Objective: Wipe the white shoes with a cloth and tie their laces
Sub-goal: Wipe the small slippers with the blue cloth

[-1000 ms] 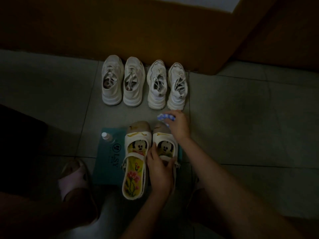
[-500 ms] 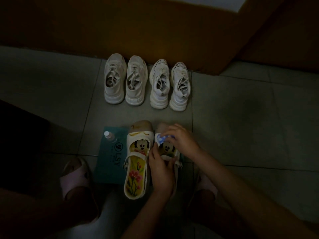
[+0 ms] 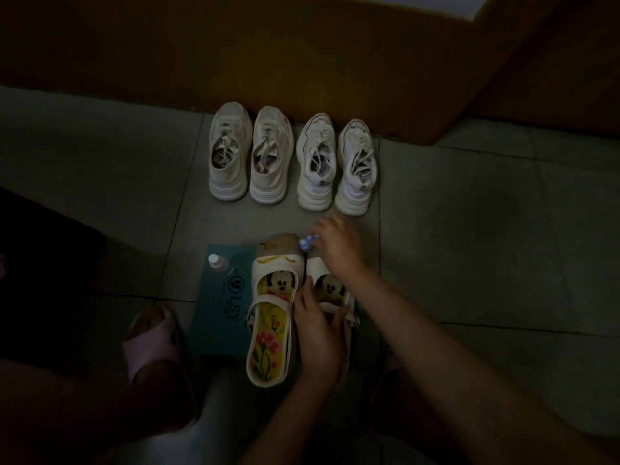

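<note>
Lighting is poor, so fine detail is limited.

The left hand (image 3: pixel 318 333) grips the right strap shoe (image 3: pixel 322 267) round its middle, with the thumb on one side and the fingers curled over the other. The right hand (image 3: pixel 339 245) is at that shoe's toe and pinches a small blue-and-white cloth (image 3: pixel 308 242) in its fingertips. The cloth touches the toe area where the two shoes meet.

The left strap shoe (image 3: pixel 270 330) lies just beside its partner, with a cartoon-mouse and flower insole showing. Both shoes sit partly on a teal mat (image 3: pixel 218 317) printed with a logo. A small white-capped bottle (image 3: pixel 217 263) stands on the mat's far left corner.

Two pairs of white lace-up sneakers stand in a row against the brown wall base (image 3: pixel 302 72), well apart from the hands: the left pair (image 3: pixel 250 156) and the right pair (image 3: pixel 337 166). Their laces are visible, but I cannot tell if they are tied.

A foot in a pink slipper (image 3: pixel 151 340) rests on the tiled floor (image 3: pixel 486 229) left of the mat.
</note>
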A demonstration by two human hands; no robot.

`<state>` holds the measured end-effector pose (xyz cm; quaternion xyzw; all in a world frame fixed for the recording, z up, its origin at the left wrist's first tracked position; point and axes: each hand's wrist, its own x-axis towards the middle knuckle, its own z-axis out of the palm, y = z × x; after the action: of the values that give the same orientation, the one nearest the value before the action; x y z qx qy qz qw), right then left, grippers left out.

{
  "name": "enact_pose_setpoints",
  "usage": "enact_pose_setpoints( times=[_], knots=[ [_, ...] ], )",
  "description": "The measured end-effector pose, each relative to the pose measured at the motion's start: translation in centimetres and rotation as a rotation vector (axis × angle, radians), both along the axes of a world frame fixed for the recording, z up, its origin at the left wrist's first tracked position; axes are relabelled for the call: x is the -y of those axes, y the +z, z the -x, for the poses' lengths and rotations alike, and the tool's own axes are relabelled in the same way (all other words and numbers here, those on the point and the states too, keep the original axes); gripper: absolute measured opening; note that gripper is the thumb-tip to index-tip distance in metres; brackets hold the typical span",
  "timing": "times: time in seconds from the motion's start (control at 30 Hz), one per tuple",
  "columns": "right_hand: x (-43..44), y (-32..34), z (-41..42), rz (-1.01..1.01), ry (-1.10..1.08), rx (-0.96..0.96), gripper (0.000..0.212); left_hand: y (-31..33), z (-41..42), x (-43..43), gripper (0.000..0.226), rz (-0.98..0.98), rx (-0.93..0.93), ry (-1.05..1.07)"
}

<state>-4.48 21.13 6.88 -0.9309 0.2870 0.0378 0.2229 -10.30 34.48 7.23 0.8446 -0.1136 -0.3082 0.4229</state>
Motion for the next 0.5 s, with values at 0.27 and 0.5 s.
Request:
enact_pose_setpoints(
  times=[0.27,0.5],
  knots=[
    [0.2,-0.3,6.6,-0.231,-0.002,0.13,0.018,-0.1,-0.1,0.0,0.077,0.008,-0.013,0.016],
    [3.4,-0.4,11.5,-0.36,-0.095,0.041,0.018,-0.2,0.0,-0.1,0.078,0.019,-0.011,0.028]
  ],
)
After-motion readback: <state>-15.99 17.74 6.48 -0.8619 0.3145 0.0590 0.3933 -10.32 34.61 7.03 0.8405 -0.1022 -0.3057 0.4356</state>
